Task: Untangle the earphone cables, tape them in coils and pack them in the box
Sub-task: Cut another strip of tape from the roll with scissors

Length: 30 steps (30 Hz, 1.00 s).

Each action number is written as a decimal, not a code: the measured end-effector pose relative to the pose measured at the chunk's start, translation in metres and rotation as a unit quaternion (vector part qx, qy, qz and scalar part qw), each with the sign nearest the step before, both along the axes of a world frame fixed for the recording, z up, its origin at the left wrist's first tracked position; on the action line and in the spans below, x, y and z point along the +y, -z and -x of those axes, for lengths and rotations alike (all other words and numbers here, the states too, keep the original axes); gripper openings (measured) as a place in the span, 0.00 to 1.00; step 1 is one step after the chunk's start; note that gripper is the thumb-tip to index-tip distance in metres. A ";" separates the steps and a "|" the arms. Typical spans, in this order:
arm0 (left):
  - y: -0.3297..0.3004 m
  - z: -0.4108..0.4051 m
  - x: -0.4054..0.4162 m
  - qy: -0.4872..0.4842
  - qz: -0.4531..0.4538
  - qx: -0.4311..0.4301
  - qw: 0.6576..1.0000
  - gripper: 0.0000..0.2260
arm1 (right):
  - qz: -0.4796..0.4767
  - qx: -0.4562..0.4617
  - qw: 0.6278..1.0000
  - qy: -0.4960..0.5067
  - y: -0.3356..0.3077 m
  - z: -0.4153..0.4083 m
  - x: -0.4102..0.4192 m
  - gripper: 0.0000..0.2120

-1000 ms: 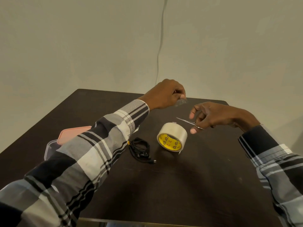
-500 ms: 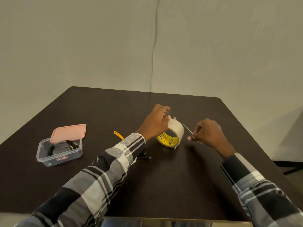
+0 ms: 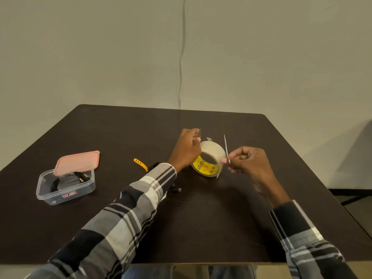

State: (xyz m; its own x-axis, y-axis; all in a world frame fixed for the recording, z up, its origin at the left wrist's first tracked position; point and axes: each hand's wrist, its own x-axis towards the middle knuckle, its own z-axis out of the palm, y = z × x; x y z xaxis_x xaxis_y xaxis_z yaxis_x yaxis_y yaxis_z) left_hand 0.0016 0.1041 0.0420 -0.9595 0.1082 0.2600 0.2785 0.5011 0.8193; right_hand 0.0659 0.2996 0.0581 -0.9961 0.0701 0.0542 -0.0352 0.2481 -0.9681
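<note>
A person's left hand [image 3: 187,147] pinches clear tape above the tape roll [image 3: 209,159] on the dark table [image 3: 201,218]; the right hand [image 3: 246,161] grips thin scissors [image 3: 226,148]. The sleeve hides an earphone cable [image 3: 177,190]. A lidded-ajar box [image 3: 65,184] holds coiled cables far left.

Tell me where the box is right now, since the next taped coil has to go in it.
In the head view the clear box sits on the table's left side, its pink lid propped across the far rim, left of the left hand.
</note>
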 end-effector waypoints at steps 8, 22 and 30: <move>0.010 0.005 0.008 0.002 -0.136 -0.030 0.990 0.16 | 0.026 -0.090 0.995 -0.044 -0.001 0.001 0.002 0.13; 0.010 0.010 0.005 -0.037 -0.166 -0.074 0.983 0.13 | -0.480 -0.019 0.877 0.026 -0.007 0.004 -0.010 0.12; 0.009 0.006 -0.001 -0.023 -0.155 -0.075 0.985 0.10 | -0.461 -0.032 0.887 0.018 -0.028 0.010 -0.012 0.12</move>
